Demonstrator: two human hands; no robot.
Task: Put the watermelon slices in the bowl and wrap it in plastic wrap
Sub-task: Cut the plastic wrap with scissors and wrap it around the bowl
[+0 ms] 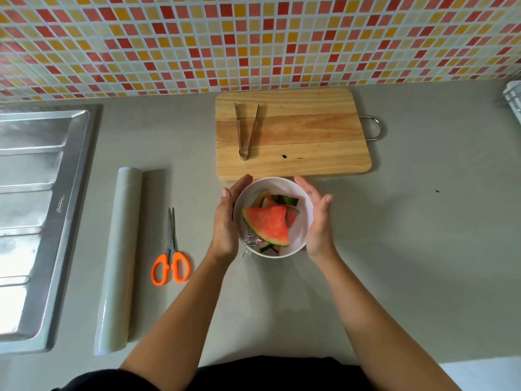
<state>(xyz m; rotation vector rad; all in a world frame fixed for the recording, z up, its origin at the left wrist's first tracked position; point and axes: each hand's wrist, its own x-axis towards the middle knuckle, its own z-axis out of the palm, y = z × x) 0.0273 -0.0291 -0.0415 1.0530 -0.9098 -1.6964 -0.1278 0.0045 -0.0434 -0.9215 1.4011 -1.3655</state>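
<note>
1. The bowl [301, 240] is sitting on the counter [423, 249], right in front of the person and just below the board [310, 131].
2. The slices [269, 224] are lying inside the bowl, piled on each other, with the top one showing its red side.
3. Some clear wrap [250, 241] is showing as a crinkly bit at the bowl's near left edge. I cannot tell how much of the bowl it is covering.
4. The left hand [225, 221] is lying flat against the left side of the bowl, fingers straight and together, gripping nothing.
5. The right hand [318, 221] is standing wide and flat at the bowl's right side, thumb sticking out. It is very close, but I cannot tell if it is touching.
6. The roll [121, 249] is lying on the counter near the sink [36, 207].
7. The scissors [171, 249], blades closed, are lying between the roll and the left arm.
8. The tongs [246, 131] are lying on the board, tips apart and pointing at the wall.
</note>
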